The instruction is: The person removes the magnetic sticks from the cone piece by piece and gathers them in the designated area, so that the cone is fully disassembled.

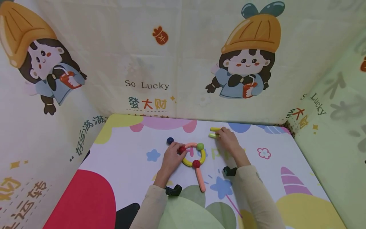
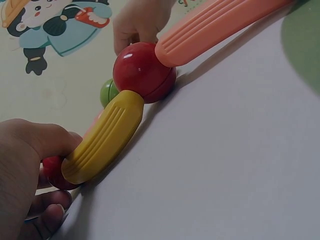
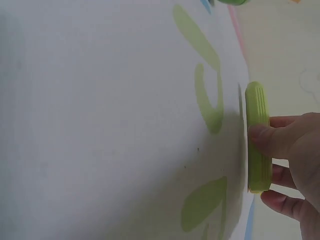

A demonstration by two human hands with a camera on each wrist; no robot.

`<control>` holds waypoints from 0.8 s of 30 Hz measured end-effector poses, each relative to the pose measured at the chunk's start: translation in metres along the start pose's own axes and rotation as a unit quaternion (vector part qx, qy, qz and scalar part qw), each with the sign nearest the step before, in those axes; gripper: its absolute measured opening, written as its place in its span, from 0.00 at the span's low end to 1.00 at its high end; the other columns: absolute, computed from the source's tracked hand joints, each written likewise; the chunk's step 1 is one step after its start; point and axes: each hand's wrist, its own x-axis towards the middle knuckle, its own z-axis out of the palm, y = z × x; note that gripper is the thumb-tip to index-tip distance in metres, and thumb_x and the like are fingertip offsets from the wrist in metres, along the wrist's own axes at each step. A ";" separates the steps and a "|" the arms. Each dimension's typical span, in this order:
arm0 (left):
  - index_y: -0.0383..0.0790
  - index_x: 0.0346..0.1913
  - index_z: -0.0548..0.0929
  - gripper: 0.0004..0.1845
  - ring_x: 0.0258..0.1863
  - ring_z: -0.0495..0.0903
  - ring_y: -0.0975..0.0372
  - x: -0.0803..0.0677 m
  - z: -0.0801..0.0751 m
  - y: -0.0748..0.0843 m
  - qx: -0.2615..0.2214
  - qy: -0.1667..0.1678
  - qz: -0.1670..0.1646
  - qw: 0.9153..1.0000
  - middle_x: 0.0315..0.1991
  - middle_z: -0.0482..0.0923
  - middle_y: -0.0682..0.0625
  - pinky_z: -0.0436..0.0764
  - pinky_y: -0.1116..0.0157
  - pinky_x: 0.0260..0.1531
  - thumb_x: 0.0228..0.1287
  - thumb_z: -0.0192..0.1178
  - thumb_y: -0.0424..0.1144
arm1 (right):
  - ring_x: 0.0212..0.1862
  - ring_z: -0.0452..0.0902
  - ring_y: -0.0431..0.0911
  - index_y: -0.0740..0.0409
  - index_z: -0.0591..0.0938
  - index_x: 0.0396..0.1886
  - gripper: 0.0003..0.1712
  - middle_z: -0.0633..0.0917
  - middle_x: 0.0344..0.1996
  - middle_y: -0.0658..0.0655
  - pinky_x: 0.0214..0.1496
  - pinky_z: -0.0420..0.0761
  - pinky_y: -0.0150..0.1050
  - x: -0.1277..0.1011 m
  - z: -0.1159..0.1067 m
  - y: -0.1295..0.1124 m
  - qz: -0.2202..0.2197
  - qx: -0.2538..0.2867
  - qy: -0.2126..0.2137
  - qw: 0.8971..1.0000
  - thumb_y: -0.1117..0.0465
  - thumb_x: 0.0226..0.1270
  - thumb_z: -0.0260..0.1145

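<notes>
Cartoon-printed cloth walls enclose a colourful tabletop [image 1: 123, 165], where a person in cream sleeves works on a magnetic rod-and-ball toy. At centre lies a ring of curved rods and balls with a straight pink rod [image 1: 200, 179] trailing toward the person like a handle, the whole resembling a magnifying glass. The left hand [image 1: 171, 159] rests at the ring's left side, fingers curled round a red ball [image 1: 182, 149] where a curved yellow rod [image 2: 102, 137] meets it, apparently steadying the joint so the figure keeps its shape. A second red ball [image 2: 144, 71] links that yellow rod to the pink one, and a green ball [image 1: 200, 146] sits at the ring's upper right. The right hand [image 1: 227, 141] reaches to the far side of the tabletop and pinches a light green rod [image 3: 257, 137] between thumb and fingers; the rod lies flat on the surface, apart from the ring. Just beyond it lies a yellow rod [image 1: 215, 129], while a dark blue ball [image 1: 170, 140] sits loose near the left hand.
</notes>
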 end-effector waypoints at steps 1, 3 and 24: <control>0.41 0.53 0.85 0.16 0.41 0.78 0.61 0.000 0.000 0.000 0.001 0.002 0.004 1.000 0.46 0.79 0.49 0.85 0.63 0.46 0.64 0.68 0.42 | 0.52 0.76 0.59 0.62 0.84 0.53 0.14 0.81 0.49 0.63 0.53 0.78 0.57 0.001 0.000 0.001 -0.002 -0.005 0.000 1.000 0.65 0.69 0.66; 0.41 0.52 0.85 0.16 0.40 0.77 0.62 0.000 0.000 -0.001 0.007 0.004 0.008 1.000 0.45 0.78 0.49 0.85 0.64 0.44 0.64 0.68 0.42 | 0.51 0.77 0.59 0.61 0.85 0.52 0.14 0.81 0.48 0.62 0.52 0.78 0.57 0.003 -0.001 0.002 -0.005 -0.016 0.003 1.000 0.64 0.68 0.67; 0.41 0.53 0.85 0.16 0.40 0.76 0.62 -0.001 0.000 0.001 0.009 0.001 0.002 1.000 0.47 0.78 0.49 0.84 0.65 0.44 0.65 0.68 0.42 | 0.47 0.81 0.57 0.59 0.88 0.42 0.07 0.85 0.42 0.59 0.48 0.80 0.55 0.014 0.005 0.013 -0.009 -0.027 0.066 0.997 0.65 0.67 0.68</control>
